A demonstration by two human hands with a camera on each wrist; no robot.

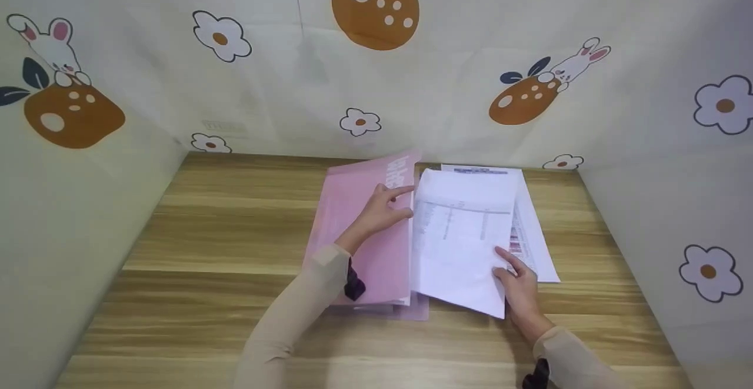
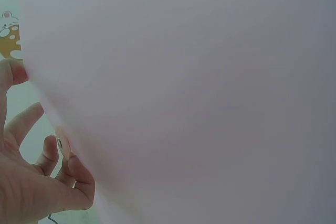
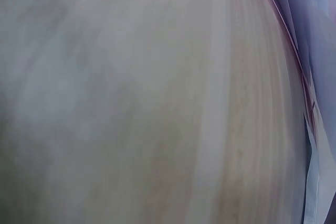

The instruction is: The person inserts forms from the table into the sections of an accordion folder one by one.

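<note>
White sheet (image 1: pixel 453 265) at the edge of the pink folder (image 1: pixel 347 200)

From the head view, we see the white sheet lying to the left of the right hand (image 1: pixel 520 289), its long axis running mostly away from the person and slightly tilted. Thumb and fingers pinch its right edge near the bottom corner. Its left edge meets the folder's right edge; we cannot tell whether it slips beneath the cover. The left hand (image 1: pixel 379 213) is the nearer one to that seam, its thumb and index at the cover's edge. A second sheet (image 1: pixel 540 262) lies partly under the white one, to its right. Wooden table (image 1: pixel 223 218) shows broadly left of the folder, more narrowly right of the second sheet; the patterned cloth (image 1: pixel 282 95) limits room at the far side.

From the left wrist, the pink cover fills most of our view. Bent fingers meet its edge and seem to pinch it, beside a small round snap (image 2: pixel 60 143).

From the right wrist, we get blurred wood and paper edges along the right; that hand is out of sight.
</note>
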